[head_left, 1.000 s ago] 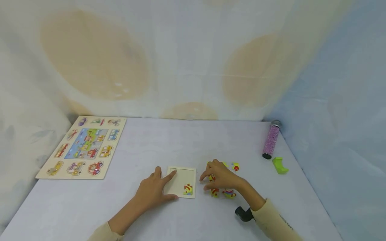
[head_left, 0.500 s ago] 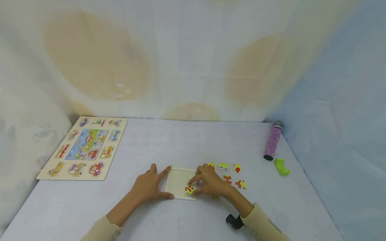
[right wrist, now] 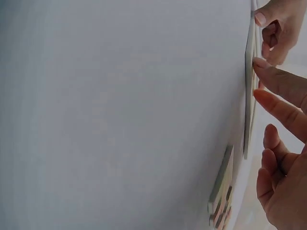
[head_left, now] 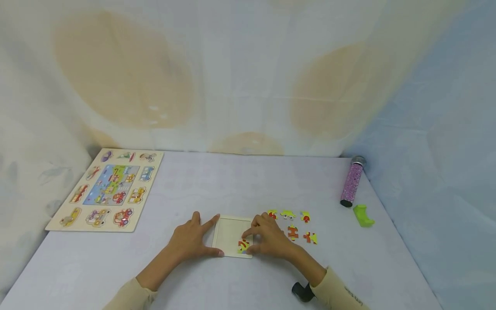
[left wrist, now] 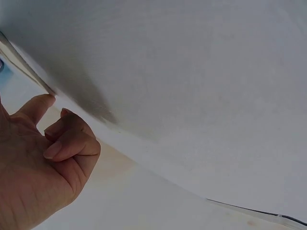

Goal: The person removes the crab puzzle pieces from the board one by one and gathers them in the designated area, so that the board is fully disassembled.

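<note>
A small pale wooden puzzle tray (head_left: pixel 228 237) lies on the table, with a red-and-yellow puzzle piece (head_left: pixel 243 246) in its lower right corner. My left hand (head_left: pixel 187 241) spans the tray's left side, index finger and thumb spread straight to its upper and lower corners. In the left wrist view, the other fingers curl loosely below the tray edge (left wrist: pixel 24 67). My right hand (head_left: pixel 271 237) has its thumb and index finger on either side of the piece. The right wrist view shows those fingertips (right wrist: pixel 261 64) touching the tray. Loose puzzle pieces (head_left: pixel 292 232) lie beyond this hand.
A large vehicle puzzle board (head_left: pixel 112 185) lies at the back left. A glittery pink microphone (head_left: pixel 351 181) and a light-green curved block (head_left: pixel 363 216) lie at the right. A black object (head_left: pixel 302 292) is beside the right sleeve. Fabric walls rise behind and at both sides.
My right hand has moved left from the loose pieces to the piece in the tray and has stayed there. The left index finger has drawn back from inside the tray to its corner.
</note>
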{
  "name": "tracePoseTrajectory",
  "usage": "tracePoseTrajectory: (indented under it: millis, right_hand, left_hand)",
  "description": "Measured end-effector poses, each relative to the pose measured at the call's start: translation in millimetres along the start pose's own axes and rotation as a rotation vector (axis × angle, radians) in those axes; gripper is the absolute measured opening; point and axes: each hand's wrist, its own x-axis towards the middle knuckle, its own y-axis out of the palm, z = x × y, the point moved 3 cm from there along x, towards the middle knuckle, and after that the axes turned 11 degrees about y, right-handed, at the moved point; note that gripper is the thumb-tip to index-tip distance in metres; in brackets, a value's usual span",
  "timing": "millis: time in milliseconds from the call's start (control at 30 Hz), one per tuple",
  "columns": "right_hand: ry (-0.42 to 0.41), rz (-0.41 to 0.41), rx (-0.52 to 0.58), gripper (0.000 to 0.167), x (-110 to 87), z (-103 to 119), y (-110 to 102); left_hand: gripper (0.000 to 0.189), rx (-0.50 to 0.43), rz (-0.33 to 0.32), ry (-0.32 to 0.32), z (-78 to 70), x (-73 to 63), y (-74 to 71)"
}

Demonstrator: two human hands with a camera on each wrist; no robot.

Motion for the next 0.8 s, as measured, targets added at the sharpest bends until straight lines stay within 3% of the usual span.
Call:
tracePoseTrajectory:
  millis: [200,500,667,800]
  right_hand:
    - [-0.013,-0.006,-0.016,0.032,1.0,5.5,2.9]
    - [0.012,0.081,-0.035,0.028,8.4,9.6,1.3]
    - [0.035,0.1,0.011,0.022,11.1,5.8,3.7]
    - [0.011,0.09,0.111,0.012,13.9,1.2,4.0]
  left_hand:
    - [0.105,-0.009,0.003,-0.002,0.7,0.2,-0.1]
    - [0.104,-0.003,0.003,0.003,-3.5,1.2,-4.0]
    - [0.104,0.001,-0.003,0.002,-4.9,0.6,-6.0]
    - [0.104,-0.003,-0.001,-0.003,-3.6,0.2,-4.7]
